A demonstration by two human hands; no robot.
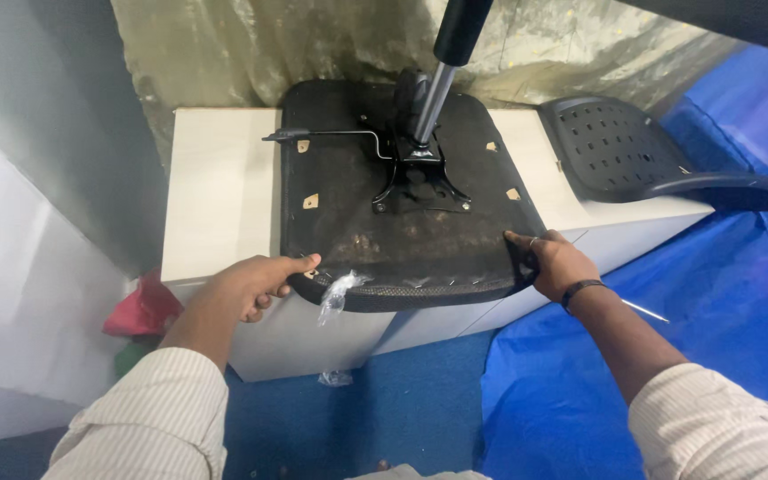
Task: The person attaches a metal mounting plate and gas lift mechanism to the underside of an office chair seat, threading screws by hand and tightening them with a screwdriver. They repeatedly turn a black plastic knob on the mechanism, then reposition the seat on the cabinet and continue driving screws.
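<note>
Black seat grip: left hand (255, 283) and right hand (551, 262) are spread apart, each clamped on a front corner of the upturned chair seat (357, 213).
Seat place: underside up on the white tabletop (220, 196), mechanism (420, 173) and gas column (437, 93) at 12 o'clock.
Step, judged: steadying or shifting the seat; any move needs both grips even.
Packaging: clear plastic scrap (340, 293) hangs at 6 o'clock; small tan tags (311, 202) on the underside.
3 o'clock: perforated black backrest (633, 151).

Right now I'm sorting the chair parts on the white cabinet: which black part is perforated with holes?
The curved black plastic shell at the cabinet's right end. Rows of holes cover it, and neither hand touches it. The upturned seat both hands grip is fabric-edged and carries the metal mechanism.
</note>
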